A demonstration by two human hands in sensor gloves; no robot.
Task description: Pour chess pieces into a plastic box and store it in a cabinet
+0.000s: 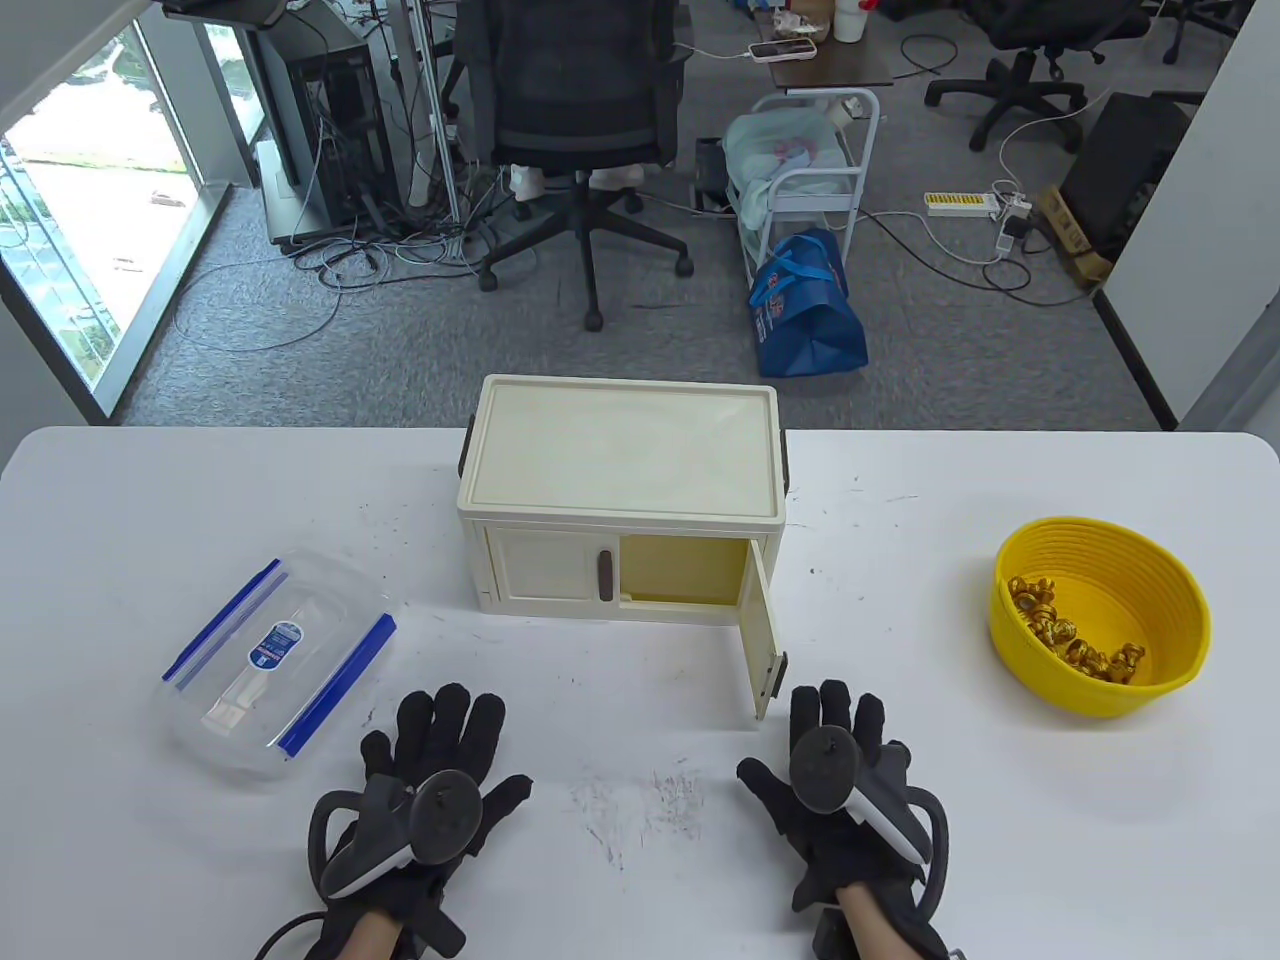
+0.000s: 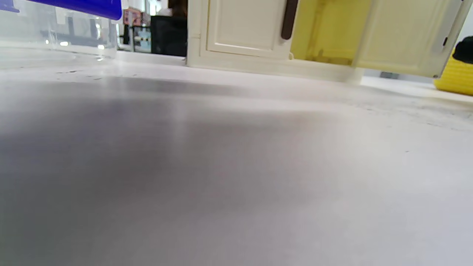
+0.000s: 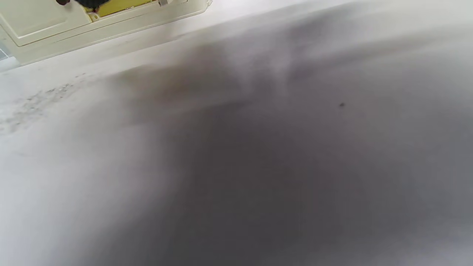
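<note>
Now your right hand (image 1: 835, 790) lies flat, fingers spread, empty; yellow bowl (image 1: 1100, 625) of chess pieces (image 1: 1070, 630) sits to its right, lidded plastic box (image 1: 275, 660) beside your flat, empty left hand (image 1: 430, 790).

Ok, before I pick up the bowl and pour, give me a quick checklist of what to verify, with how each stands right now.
1. Chess pieces in the yellow bowl: ok.
2. Plastic box open to receive them: not ok, its blue-clipped lid is on.
3. Cabinet open for storing: ok, right door swung out, left door shut.
4. Left hand free: ok, flat on the table.
5. Right hand free: ok, flat, holding nothing.
6. Box fits the cabinet: cannot tell.
</note>
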